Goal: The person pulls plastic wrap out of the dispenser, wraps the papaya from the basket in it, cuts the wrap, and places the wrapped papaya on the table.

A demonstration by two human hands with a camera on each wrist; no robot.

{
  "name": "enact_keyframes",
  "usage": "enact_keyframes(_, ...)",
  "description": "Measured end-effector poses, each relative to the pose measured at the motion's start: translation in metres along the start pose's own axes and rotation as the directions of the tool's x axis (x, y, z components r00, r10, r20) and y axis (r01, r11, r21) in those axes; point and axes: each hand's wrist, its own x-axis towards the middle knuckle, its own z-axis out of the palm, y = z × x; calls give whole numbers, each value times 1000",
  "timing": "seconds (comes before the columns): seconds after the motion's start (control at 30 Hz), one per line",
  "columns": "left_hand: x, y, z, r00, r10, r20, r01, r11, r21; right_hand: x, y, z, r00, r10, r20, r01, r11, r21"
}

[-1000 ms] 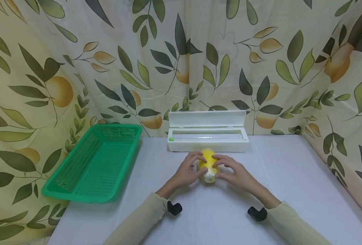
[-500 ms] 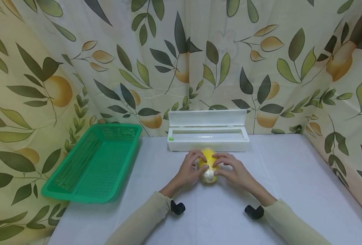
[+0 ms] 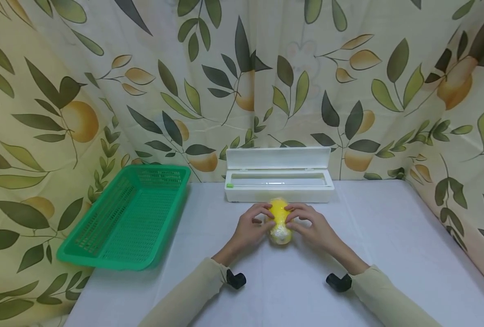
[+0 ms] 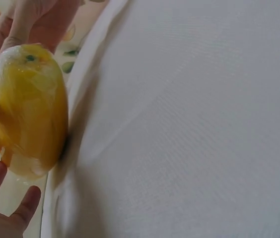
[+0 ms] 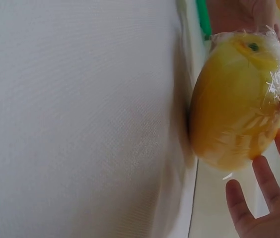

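An oval yellow fruit, mango-like and wrapped in clear cling film, rests on the white-covered table in front of the white film box. From the left side my left hand holds it between thumb and index finger. My right hand pinches it likewise from the right. In the left wrist view the wrapped fruit shows a small green spot at its near end. The right wrist view has crinkled, shiny film on the fruit, with some of the fingers spread away from it.
Behind the hands stands a white cling film box, its lid raised and a roll inside. A green plastic basket sits at the left of the table. Leaf-patterned curtain surrounds the back and sides.
Both thumbs have shifted slightly on the film at the top of the fruit. The fruit, box and basket stay in place.
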Motion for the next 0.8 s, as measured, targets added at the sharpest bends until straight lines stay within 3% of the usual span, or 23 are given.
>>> enact_keyframes(0.2,-2,5,3,998,68,-10,-67,995,75,-1,-2,-1,1000,-7,-16,7,1000,-16)
enact_keyframes(0.4,-3,10,7,995,95,-31,-91,988,123,-4,-3,-1,997,-35,-67,31,998,-62)
enact_keyframes(0.8,0,13,9,997,74,-25,-69,987,143,-2,-1,0,999,-26,-48,24,999,-42)
